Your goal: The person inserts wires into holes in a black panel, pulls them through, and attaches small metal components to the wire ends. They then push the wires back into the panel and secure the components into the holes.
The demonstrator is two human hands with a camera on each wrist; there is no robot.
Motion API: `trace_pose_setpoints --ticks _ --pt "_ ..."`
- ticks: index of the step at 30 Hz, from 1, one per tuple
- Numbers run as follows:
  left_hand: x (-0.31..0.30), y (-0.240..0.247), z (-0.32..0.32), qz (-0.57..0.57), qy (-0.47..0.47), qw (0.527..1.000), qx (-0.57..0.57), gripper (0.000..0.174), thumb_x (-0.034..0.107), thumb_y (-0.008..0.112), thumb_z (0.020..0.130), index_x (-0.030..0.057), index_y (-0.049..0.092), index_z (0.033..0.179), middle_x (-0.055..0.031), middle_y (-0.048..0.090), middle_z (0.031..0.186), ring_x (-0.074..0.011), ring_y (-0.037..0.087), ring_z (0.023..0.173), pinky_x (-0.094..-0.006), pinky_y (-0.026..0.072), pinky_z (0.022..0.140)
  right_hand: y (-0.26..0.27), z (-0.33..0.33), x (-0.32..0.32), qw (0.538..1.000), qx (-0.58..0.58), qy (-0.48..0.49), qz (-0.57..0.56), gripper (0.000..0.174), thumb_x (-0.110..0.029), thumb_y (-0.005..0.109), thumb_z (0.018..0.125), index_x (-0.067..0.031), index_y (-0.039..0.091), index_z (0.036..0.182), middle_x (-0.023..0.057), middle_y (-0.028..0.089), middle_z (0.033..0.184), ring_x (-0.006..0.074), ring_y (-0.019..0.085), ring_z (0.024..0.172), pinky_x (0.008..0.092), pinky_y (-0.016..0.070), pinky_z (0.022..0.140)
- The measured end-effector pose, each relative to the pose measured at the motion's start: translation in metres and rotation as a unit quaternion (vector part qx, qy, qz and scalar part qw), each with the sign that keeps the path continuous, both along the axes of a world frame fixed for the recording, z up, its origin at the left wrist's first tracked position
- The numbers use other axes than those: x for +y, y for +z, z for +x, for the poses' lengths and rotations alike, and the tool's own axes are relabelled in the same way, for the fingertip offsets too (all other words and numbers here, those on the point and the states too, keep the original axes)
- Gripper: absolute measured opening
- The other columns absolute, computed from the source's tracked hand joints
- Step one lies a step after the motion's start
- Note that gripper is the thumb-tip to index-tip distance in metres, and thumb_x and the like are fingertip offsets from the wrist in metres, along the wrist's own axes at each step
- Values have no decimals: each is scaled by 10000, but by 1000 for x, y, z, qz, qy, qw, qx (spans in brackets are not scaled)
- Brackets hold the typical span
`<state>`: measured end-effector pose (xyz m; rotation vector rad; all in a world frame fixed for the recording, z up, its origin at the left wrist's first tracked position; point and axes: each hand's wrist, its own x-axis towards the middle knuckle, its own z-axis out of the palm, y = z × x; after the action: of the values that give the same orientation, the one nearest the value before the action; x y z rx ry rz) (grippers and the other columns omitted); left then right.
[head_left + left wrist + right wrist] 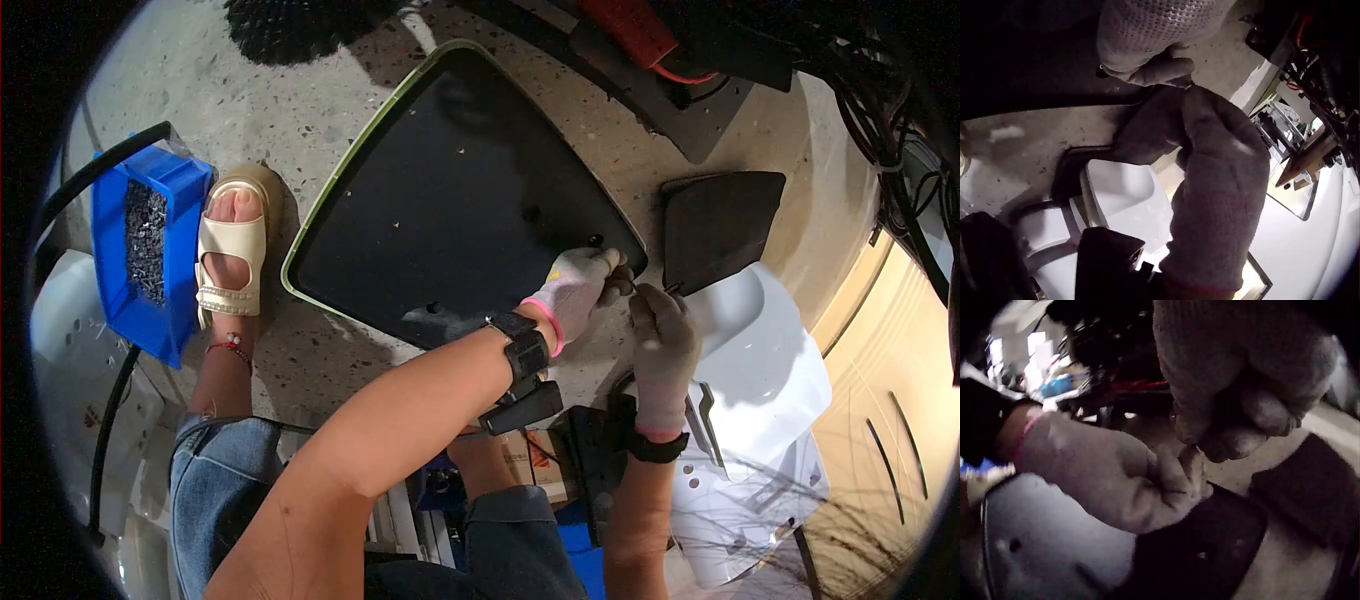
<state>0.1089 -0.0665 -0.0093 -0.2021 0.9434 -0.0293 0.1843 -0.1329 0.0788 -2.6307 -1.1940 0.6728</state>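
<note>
A large black panel [440, 200] with a pale green rim lies on the floor, with small holes and specks on its face. My left hand [588, 285], in a grey knit glove, is over the panel's right corner with fingers curled in. From the lower right my gloved right hand [662, 345] meets it, thumb and fingers pinched together. The fingertips of both hands come together on a small dark piece [1191, 450], mostly hidden by the gloves; I cannot tell its kind. In the left wrist view the right hand [1219, 156] fills the middle, its fingertips right at the left hand's.
A blue bin [180, 250] of small dark pieces stands left, beside a sandalled foot [232, 245]. White molded shells [750, 370] and a dark flat pad [722, 225] lie right. Cables [900, 150] hang at the upper right. A black bristly object [300, 25] sits at the top.
</note>
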Motion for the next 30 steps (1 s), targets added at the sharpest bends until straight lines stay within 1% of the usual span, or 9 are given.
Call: trace_pose_setpoints --ticks 4,7,9,12,18,21,22,24,30 --pt "-2 -8 -4 67 -96 992 -41 167 227 540 882 70 597 888 0 581 786 -72 489 629 -183 414 553 1 7 0 989 -58 137 -16 98 -40 575 820 22 621 880 79 624 862 139 564 699 262 450 628" --pt "-2 -7 -1 42 -52 997 -28 174 229 531 885 69 596 887 -2 580 786 -77 498 635 -182 412 556 -3 -4 -1 987 -24 -110 112 122 -57 577 822 25 614 904 76 626 843 123 561 702 235 445 621" --pt "-2 -5 2 70 -73 995 -12 181 230 524 886 64 595 886 -1 576 777 -80 497 632 -185 406 558 8 -6 2 885 214 -414 -4 149 -70 583 819 33 605 925 78 629 827 112 562 714 225 444 614" --pt "2 -1 3 16 -21 1000 -10 183 225 519 887 58 593 887 0 576 779 -85 494 629 -187 408 557 -13 -14 -8 975 90 -196 58 149 -46 585 788 13 618 921 84 631 843 114 563 697 234 447 593" --pt "7 -2 0 50 -85 995 -22 193 237 539 876 55 598 847 0 567 736 -86 483 582 -197 389 523 -10 -4 -4 994 -51 96 11 185 26 538 772 -21 629 926 80 622 944 179 592 722 243 455 621" --pt "11 5 -2 97 -120 988 8 192 236 556 865 53 600 827 1 558 706 -85 463 538 -202 372 500 -18 -9 -8 976 54 -100 184 143 -24 553 796 -5 623 919 71 626 877 153 576 686 245 450 591" --pt "9 2 -1 97 -120 988 10 192 236 556 865 53 600 827 1 558 706 -85 463 538 -202 372 500 -15 -10 -6 976 56 -100 185 143 -24 553 796 -5 623 919 71 626 877 153 576 686 245 450 591" --pt "5 -1 3 64 -94 993 19 191 230 566 859 48 601 815 -2 556 697 -85 450 520 -204 358 480 2 -9 3 913 184 -360 42 132 -60 566 815 20 613 909 58 618 799 129 561 662 243 443 571" --pt "8 2 0 21 -47 999 12 197 237 573 857 49 604 811 -3 559 693 -82 448 533 -203 355 478 -10 -4 -12 978 121 -170 8 137 -36 580 803 7 619 927 81 625 793 122 561 681 249 452 620"
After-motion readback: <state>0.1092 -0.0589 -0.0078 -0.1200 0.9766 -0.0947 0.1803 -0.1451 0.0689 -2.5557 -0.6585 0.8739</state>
